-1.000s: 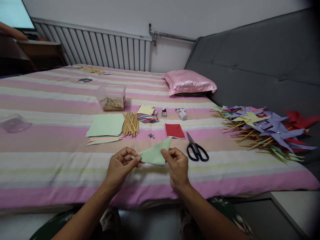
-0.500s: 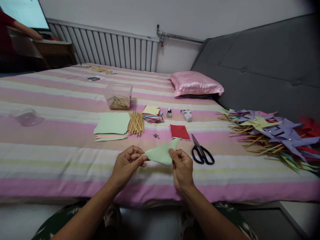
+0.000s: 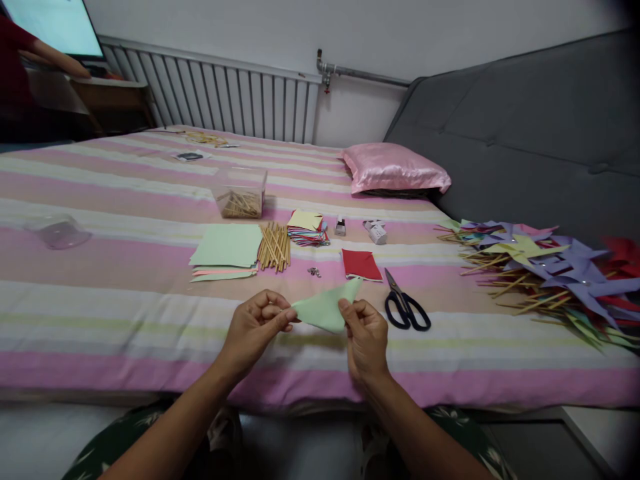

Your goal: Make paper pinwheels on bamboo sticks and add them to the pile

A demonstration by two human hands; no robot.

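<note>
Left grip (image 3: 257, 327) and right grip (image 3: 367, 333) pinch opposite sides of a folded green paper (image 3: 323, 311)

the bed (image 3: 125, 303) (striped) bears green sheets (image 3: 227, 245), sticks (image 3: 274, 248), scissors (image 3: 402, 295), a pillow (image 3: 395, 165) and pinwheels (image 3: 543, 263).

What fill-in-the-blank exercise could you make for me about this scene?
The left fingers and right fingers hold a sheet that is pale ____.
The small stack nearest the scissors is ____ on top.
Inside the clear box lie many thin ____.
The shiny pillow by the gray padded headboard is ____.

Missing words: green; red; sticks; pink.
</note>
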